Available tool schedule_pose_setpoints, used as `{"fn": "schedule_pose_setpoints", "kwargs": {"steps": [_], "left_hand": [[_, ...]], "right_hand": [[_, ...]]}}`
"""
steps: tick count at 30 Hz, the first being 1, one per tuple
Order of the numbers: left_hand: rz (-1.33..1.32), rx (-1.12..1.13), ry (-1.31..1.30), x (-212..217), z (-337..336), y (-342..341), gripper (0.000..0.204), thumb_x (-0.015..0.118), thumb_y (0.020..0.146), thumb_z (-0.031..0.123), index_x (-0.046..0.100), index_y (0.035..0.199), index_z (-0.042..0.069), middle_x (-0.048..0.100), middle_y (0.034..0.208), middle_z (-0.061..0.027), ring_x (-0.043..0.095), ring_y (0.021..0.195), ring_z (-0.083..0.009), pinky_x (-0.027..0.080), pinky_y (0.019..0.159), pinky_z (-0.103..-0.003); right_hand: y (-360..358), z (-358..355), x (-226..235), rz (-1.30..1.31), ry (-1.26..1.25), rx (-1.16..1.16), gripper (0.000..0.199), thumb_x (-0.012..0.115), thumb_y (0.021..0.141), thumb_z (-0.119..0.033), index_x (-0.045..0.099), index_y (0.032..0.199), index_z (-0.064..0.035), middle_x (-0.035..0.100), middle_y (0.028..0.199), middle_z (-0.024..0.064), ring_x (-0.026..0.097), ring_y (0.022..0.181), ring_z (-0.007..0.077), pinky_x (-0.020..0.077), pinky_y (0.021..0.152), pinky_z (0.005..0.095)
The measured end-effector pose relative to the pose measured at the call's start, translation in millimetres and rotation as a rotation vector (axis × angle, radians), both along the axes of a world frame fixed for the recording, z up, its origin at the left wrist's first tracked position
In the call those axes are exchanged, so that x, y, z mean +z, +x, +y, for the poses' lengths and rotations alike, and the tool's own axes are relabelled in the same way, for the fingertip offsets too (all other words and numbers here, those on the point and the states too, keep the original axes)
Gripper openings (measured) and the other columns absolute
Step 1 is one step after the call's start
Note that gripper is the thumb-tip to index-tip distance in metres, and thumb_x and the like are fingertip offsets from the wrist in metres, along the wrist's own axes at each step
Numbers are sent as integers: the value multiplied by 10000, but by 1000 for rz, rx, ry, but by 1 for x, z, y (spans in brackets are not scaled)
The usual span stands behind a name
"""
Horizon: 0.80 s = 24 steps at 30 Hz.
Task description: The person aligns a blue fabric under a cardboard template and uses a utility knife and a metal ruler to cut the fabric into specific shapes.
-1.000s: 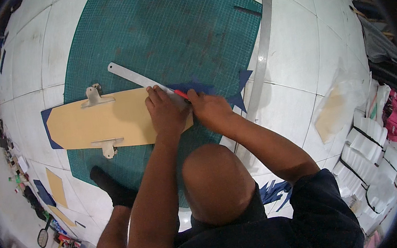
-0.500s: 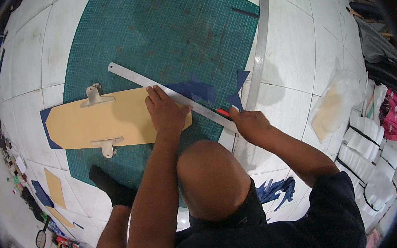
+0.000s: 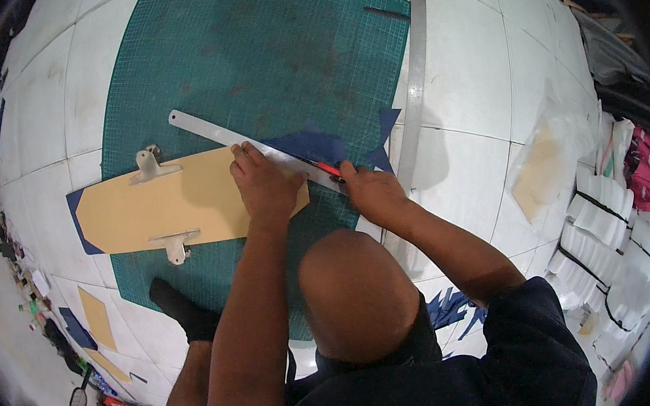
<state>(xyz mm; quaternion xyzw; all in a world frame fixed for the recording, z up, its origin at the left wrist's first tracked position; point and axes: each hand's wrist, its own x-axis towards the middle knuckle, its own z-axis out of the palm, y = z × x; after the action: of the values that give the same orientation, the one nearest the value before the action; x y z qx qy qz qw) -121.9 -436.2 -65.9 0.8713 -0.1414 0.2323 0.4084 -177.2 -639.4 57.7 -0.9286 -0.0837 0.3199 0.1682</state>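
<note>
My left hand (image 3: pixel 265 185) presses flat on a tan card pattern (image 3: pixel 155 210) and on the lower edge of a short metal ruler (image 3: pixel 202 129). Under the ruler lies a dark blue sheet (image 3: pixel 312 144), all on a green cutting mat (image 3: pixel 250 55). My right hand (image 3: pixel 370 191) grips a red-handled knife (image 3: pixel 327 169) whose tip rests against the ruler's edge on the blue sheet. Two metal clips (image 3: pixel 150 166) (image 3: pixel 175 243) clamp the pattern to the blue sheet beneath it. My head hides the mat's near edge.
A long metal ruler (image 3: pixel 415 79) lies along the mat's right edge on the white tiled floor. Stacks of white pieces (image 3: pixel 604 217) and a tan piece in plastic (image 3: pixel 539 173) are at the right. Blue scraps (image 3: pixel 450 308) lie by my right arm. My socked foot (image 3: pixel 180 308) rests on the mat.
My right hand slid with the knife down along the ruler toward the right, then came back up to the blue sheet. My left hand stayed pressed on the pattern.
</note>
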Motion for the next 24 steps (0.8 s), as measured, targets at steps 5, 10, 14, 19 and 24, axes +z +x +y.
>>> {"fn": "schedule_pose_setpoints", "kwargs": {"steps": [5, 10, 14, 19, 24], "left_hand": [[699, 62, 519, 50, -6, -21, 1156, 833, 678, 471, 276, 1430, -208, 320, 1463, -391, 366, 1305, -520, 333, 1119, -554], [762, 72, 573, 60, -1, -16, 1153, 820, 684, 499, 284, 1439, -187, 324, 1473, -379, 362, 1317, -514, 324, 1124, -558], [773, 55, 592, 61, -10, -13, 1150, 810, 688, 521, 290, 1447, -169, 327, 1481, -368, 359, 1327, -509, 317, 1127, -561], [779, 56, 616, 60, -7, -15, 1147, 798, 694, 549, 298, 1456, -147, 331, 1490, -356, 355, 1340, -503, 309, 1132, -565], [784, 52, 650, 60, -3, -15, 1145, 785, 699, 577, 306, 1466, -126, 335, 1500, -343, 351, 1352, -496, 301, 1136, -568]], "right_hand": [[-5, -20, 7, 115, 90, -349, 242, 567, 978, -231, 484, 1081, -28, 673, 946, 262, 696, 863, 455, 534, 697, 544], [26, -9, -8, -279, 202, -386, 394, 730, 893, -258, 513, 1092, 5, 559, 1265, 313, 585, 1154, 466, 492, 907, 514], [72, 14, -29, -623, 106, -208, 487, 820, 810, -265, 545, 1088, 25, 434, 1478, 303, 420, 1380, 485, 418, 1104, 478], [67, 30, -55, -628, 121, -91, 320, 716, 849, -185, 573, 1068, 1, 539, 1371, 290, 515, 1303, 444, 461, 1064, 513], [69, 37, -45, -601, 191, -21, 158, 610, 874, -115, 559, 992, -22, 660, 1121, 227, 666, 1044, 391, 597, 788, 481]]}}
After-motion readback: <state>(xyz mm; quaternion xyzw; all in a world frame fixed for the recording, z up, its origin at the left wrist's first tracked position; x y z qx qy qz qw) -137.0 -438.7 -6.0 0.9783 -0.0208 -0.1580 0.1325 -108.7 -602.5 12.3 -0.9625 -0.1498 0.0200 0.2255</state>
